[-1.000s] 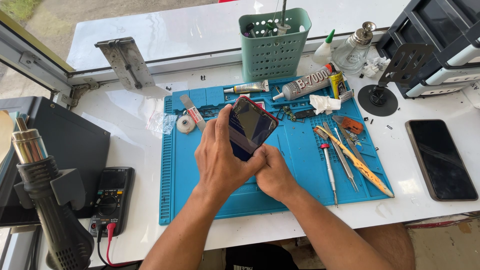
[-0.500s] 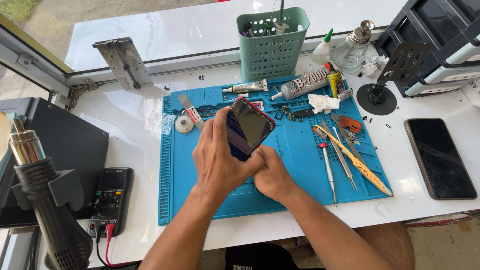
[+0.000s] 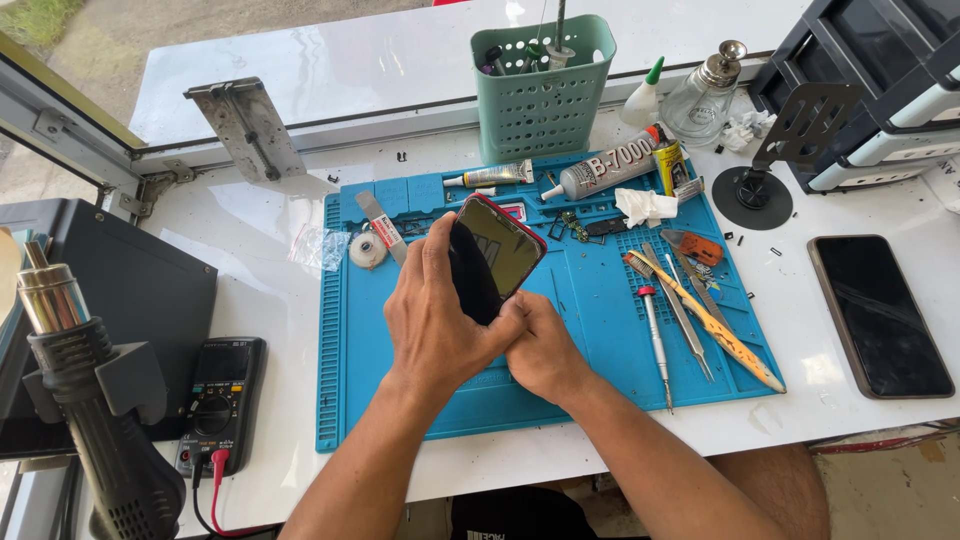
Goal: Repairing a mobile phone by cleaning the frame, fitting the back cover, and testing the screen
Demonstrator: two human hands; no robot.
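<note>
A smartphone with a red frame and a dark glossy screen (image 3: 497, 252) is held tilted above the blue work mat (image 3: 600, 330). My left hand (image 3: 435, 320) wraps its left side, thumb and fingers along the edge. My right hand (image 3: 540, 345) is closed against the phone's lower end, pressing at the bottom corner. Both hands meet over the middle of the mat.
On the mat lie glue tubes (image 3: 610, 172), a tape roll (image 3: 368, 250), a screwdriver (image 3: 655, 335), tweezers and a brush. A second dark phone (image 3: 878, 315) lies right. A green basket (image 3: 540, 85), multimeter (image 3: 218, 400) and heat gun (image 3: 90, 400) stand around.
The phone and both hands have stayed almost in place; only the view and the phone's tilt shifted slightly.
</note>
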